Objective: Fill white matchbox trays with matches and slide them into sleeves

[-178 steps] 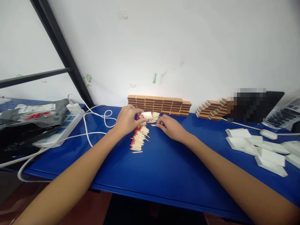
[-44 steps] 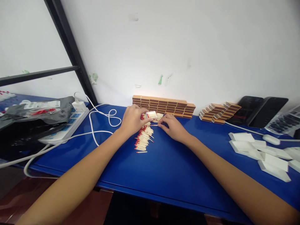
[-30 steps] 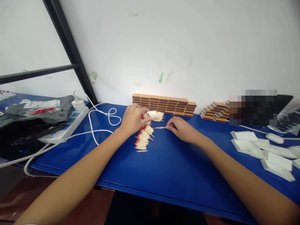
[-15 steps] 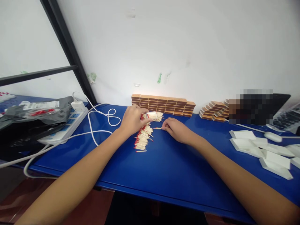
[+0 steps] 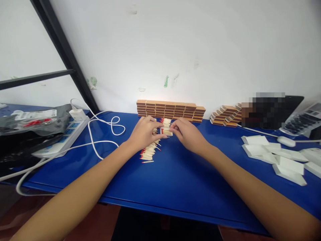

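My left hand (image 5: 143, 134) grips a small white matchbox tray (image 5: 164, 129) by its left end, between thumb and fingers. Red-headed matches lie inside it. At the tray's right end, my right hand (image 5: 187, 135) is closed in a pinch over the opening; the matchstick seen in it earlier is now mostly hidden by fingers and tray. Below my left hand spreads a heap of loose matches (image 5: 148, 152), heads mostly to the left. One single match (image 5: 147, 162) lies apart at the heap's near end. More matches (image 5: 166, 122) show just behind the tray.
Matchbox sleeves (image 5: 170, 108) are stacked along the wall, with a slanting smaller stack (image 5: 224, 115) to their right. Several white trays (image 5: 263, 149) lie at the right. White cables (image 5: 91, 134), a power strip (image 5: 56, 140) and a grey plastic bag (image 5: 42, 124) occupy the left.
My right hand has carried a matchstick leftward and up to the tray. My left hand has brought the tray slightly nearer and to the right. The view has shifted a little.
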A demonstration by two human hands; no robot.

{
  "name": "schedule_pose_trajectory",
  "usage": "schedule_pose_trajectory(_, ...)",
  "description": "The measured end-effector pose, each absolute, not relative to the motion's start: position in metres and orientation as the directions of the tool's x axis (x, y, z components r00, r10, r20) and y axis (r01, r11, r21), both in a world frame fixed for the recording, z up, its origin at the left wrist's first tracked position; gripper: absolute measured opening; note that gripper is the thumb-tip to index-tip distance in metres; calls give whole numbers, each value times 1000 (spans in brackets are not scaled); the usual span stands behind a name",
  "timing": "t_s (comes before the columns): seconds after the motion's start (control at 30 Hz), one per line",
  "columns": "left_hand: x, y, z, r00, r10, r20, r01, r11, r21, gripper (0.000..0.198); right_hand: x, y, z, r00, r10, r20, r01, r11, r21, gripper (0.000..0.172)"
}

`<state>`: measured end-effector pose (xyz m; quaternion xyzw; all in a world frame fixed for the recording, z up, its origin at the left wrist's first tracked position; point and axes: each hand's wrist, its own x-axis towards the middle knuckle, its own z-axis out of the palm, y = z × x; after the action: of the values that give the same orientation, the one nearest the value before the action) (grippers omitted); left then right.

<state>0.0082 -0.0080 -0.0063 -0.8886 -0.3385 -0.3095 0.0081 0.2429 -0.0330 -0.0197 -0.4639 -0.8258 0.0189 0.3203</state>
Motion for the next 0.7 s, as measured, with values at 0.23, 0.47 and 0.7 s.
schedule_pose_trajectory(0.23,6,-7,-5,556,615,559,615,-757,220,46,244,-32,-24,-373,781,502,730,580,-360,8)
schedule_pose_trajectory(0.47,7,-8,-5,555,632,540,622,-747,235,43,242,-32,-25,-381,785,488,721,583,-375,12)
schedule_pose_trajectory(0.7,3,-2,-4,512,641,572,646,-726,236,37,243,-35,-21,-310,771,557,697,582,-418,11)
